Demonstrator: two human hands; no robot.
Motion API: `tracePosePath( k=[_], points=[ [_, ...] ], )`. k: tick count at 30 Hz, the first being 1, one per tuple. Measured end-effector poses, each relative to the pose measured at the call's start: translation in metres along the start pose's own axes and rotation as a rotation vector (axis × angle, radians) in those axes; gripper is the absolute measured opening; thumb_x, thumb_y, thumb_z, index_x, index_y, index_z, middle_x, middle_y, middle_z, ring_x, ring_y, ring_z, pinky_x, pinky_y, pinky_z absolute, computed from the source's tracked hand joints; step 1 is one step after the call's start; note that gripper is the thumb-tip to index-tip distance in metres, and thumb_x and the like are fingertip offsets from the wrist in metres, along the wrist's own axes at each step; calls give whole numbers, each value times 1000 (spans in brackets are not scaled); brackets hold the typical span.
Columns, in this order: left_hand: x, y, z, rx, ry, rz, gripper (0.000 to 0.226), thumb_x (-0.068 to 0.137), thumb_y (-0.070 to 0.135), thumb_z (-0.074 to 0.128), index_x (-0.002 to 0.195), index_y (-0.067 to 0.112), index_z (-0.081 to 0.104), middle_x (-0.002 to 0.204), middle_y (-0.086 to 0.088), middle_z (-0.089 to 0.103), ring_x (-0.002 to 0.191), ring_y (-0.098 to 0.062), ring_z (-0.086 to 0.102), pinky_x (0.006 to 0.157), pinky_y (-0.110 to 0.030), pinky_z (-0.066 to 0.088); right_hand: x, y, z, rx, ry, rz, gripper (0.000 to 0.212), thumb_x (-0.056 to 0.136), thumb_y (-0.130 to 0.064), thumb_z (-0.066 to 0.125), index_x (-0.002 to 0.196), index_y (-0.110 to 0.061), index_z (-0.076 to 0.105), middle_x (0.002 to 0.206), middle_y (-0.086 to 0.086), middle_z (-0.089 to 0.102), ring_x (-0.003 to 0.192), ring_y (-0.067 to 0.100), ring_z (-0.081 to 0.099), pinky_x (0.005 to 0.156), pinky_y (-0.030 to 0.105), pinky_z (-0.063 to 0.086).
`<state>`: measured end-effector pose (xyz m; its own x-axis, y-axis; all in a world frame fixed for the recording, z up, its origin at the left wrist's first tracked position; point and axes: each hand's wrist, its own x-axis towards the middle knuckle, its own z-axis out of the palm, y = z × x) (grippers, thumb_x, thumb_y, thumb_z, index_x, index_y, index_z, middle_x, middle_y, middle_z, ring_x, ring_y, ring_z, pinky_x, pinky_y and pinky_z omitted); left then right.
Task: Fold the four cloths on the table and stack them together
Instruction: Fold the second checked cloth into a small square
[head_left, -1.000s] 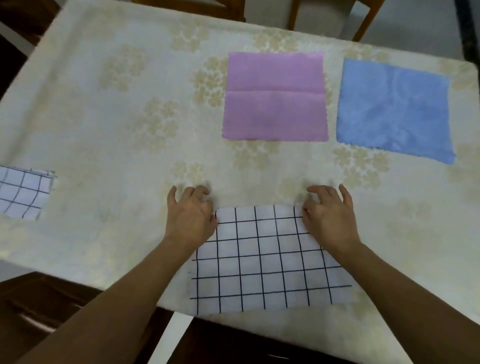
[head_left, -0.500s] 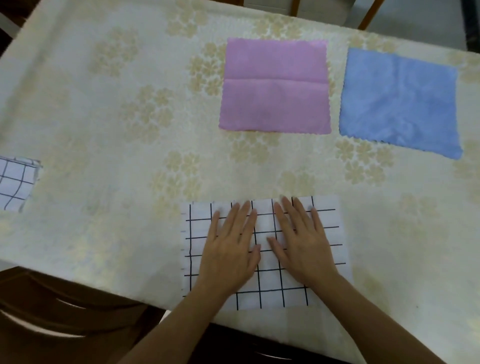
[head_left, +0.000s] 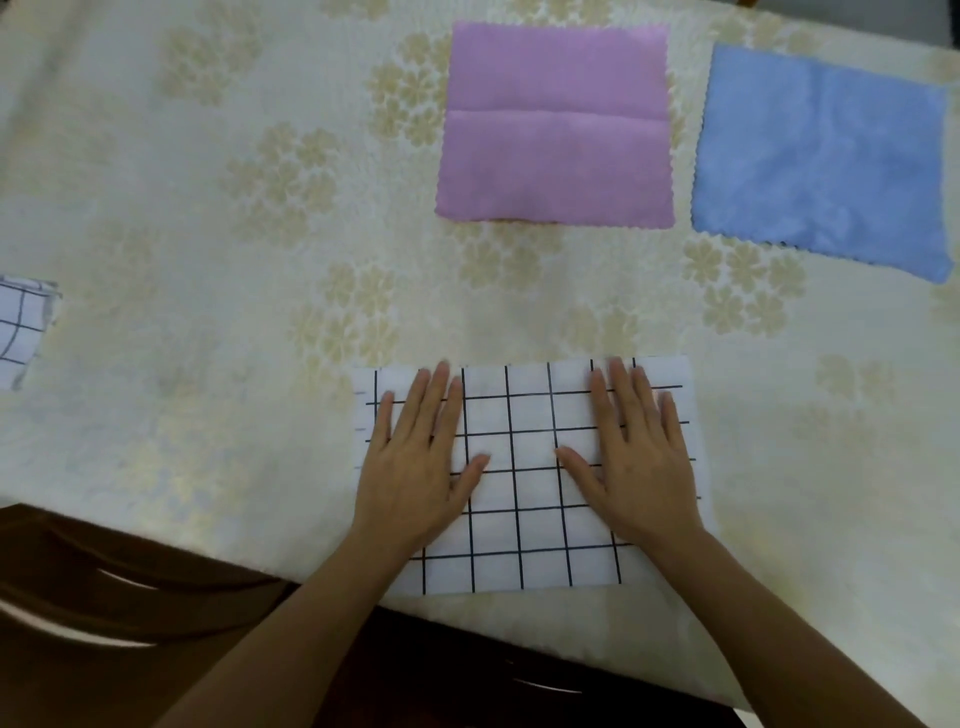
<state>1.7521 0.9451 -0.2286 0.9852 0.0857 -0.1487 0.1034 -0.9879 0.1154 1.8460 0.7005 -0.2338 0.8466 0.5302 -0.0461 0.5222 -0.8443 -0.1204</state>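
Note:
A white cloth with a black grid (head_left: 524, 499) lies folded in a rectangle at the table's near edge. My left hand (head_left: 415, 462) presses flat on its left half, fingers straight. My right hand (head_left: 634, 457) presses flat on its right half in the same way. A pink cloth (head_left: 556, 130) with a crease across its middle lies spread out at the far centre. To its right lies a blue cloth (head_left: 821, 161), also spread flat. A second white grid cloth (head_left: 21, 332) shows at the left edge, partly out of view.
The table carries a cream cloth with a pale flower pattern (head_left: 208, 260). Dark wooden furniture (head_left: 104, 623) sits below the table's near edge, at the lower left.
My hands went from the grid cloth's far corners to lying flat at its centre, then slid apart toward its left and right sides. The view shifted slightly nearer.

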Motion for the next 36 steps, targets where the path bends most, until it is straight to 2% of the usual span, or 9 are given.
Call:
tracePosePath(
  k=[9,12,16,18,27,32,34,36],
  points=[
    [-11,-9,-5,-27,-2,-14,80,102,59,28,159,9,3,167,-8,-3,154,-21,-4,124,-50,13,-12,8,-6,4,-81,38,84,99,-66,26,160,-14,1,168,7,-6,155,25,-5,125,51,11],
    [-28,-5,-9,-35,36,118,79,102,55,34,158,6,8,167,-9,3,155,-23,2,123,-51,16,-36,8,-14,26,-48,41,86,98,-65,29,160,-10,5,168,10,-2,155,27,-2,124,51,14],
    [-41,-9,-2,79,-32,285,80,102,58,28,157,4,10,167,-11,5,154,-25,4,120,-53,22,-63,12,-8,17,-101,38,86,99,-68,19,160,-10,4,168,10,-4,155,27,-2,124,52,17],
    [-42,-11,1,105,-67,281,80,102,59,26,157,4,10,167,-11,4,154,-24,3,120,-53,22,-65,17,-3,4,-115,45,85,99,-68,16,160,-10,4,168,11,-3,155,27,-1,123,52,17],
    [-51,-25,-1,92,-47,230,80,100,60,26,158,6,9,167,-9,1,154,-22,2,122,-52,20,-77,19,-2,-17,-121,58,85,99,-65,25,160,-11,0,168,8,-7,155,24,-6,125,51,13],
    [-52,-24,-2,72,-87,229,81,100,61,24,158,9,5,168,-6,-4,154,-20,-1,121,-51,18,-76,19,-5,-7,-141,58,84,100,-66,23,160,-12,0,168,9,-9,155,24,-7,123,52,16],
    [-49,-24,-11,46,-73,241,79,100,62,27,159,13,6,168,-5,-1,155,-22,0,121,-53,17,-76,19,-13,-4,-132,52,84,100,-67,22,160,-14,0,168,9,-9,155,26,-7,124,52,16],
    [-40,-21,-27,32,-16,294,75,98,59,36,159,22,15,168,-2,6,154,-25,4,121,-55,16,-78,19,-25,-4,-64,64,81,99,-64,29,160,-15,8,168,10,-3,155,28,-1,124,52,15]
  ],
)
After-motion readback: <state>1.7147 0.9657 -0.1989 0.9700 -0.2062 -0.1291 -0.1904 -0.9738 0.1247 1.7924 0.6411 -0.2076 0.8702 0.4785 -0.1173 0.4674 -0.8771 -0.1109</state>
